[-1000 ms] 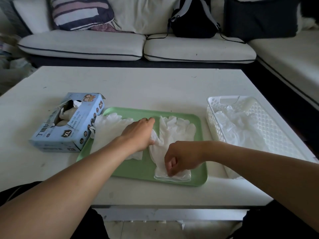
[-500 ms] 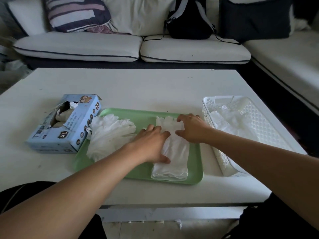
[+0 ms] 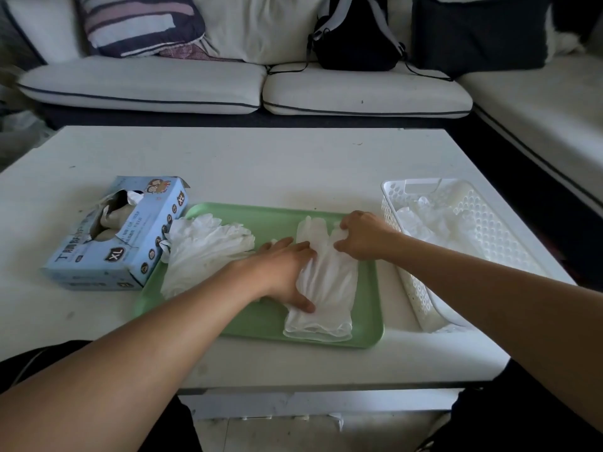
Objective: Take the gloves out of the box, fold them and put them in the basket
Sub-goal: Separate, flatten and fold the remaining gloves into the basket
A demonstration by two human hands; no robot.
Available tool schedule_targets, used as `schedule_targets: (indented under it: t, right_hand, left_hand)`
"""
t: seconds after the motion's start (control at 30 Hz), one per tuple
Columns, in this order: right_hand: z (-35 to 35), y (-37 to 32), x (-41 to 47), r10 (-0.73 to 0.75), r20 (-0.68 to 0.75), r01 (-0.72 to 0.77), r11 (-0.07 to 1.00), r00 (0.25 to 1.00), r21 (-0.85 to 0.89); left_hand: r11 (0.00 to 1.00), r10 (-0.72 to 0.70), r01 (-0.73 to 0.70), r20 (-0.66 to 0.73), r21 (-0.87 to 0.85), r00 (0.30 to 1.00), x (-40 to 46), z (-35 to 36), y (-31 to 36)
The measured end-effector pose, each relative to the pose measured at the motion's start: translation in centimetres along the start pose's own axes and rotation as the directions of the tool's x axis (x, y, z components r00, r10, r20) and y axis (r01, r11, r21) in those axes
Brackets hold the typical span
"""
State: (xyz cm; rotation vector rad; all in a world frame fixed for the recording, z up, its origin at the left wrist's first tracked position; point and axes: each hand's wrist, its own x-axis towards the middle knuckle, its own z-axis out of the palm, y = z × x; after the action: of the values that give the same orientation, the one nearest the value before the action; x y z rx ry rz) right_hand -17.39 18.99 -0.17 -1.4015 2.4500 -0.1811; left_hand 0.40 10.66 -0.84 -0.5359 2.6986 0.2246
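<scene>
While the left hand [image 3: 280, 272] is pressing flat-fingered on the glove [image 3: 326, 282] lying on the green tray [image 3: 261, 321], the right hand [image 3: 362, 236] is pinching its fingertips; folding toward the cuff likely comes next, then the basket [image 3: 489, 230].

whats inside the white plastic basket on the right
Crumpled translucent white gloves lie inside the white perforated plastic basket, toward its far end. How many cannot be told. The right forearm crosses its near corner, so the floor there is hidden.

Home lounge: sofa [image 3: 202, 89], backpack [image 3: 355, 37].
</scene>
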Motion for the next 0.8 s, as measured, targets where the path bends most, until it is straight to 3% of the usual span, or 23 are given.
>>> schedule_targets:
  t: [0.17,0.3,0.37,0.5,0.6,0.8]
  right_hand:
    - [-1.3,-1.4,-3.0,-0.233,0.039,0.236,0.963,0.972,-0.127]
    - [-0.9,-2.9,-7.7,-0.421,0.299,0.450,0.893,0.856,-0.031]
    - [0.3,-3.0,-8.6,-0.436,0.364,0.484,0.874,0.823,-0.049]
    - [1.5,-2.4,-8.7,-0.423,0.327,0.457,0.889,0.845,-0.032]
    - [1.9,-2.2,-9.0,-0.449,0.302,0.482,0.875,0.841,-0.041]
    - [2.3,-2.4,-8.9,-0.466,0.390,0.543,0.833,0.794,-0.109]
  left_hand:
    - [0.999,-0.015,0.015,-0.012,-0.032,1.000,-1.0,-0.6,0.3]
    - [0.988,0.037,-0.060,-0.157,-0.140,0.987,-2.2,-1.1,0.7]
    - [0.985,0.055,-0.069,-0.091,-0.156,0.994,-2.6,-0.8,0.9]
    - [0.978,0.110,-0.094,0.082,-0.184,0.991,-2.7,0.9,1.1]
    - [0.970,0.123,-0.105,0.072,-0.218,0.990,-3.0,1.2,0.8]
    - [0.986,0.064,-0.049,0.090,-0.160,0.994,-3.8,0.9,1.9]
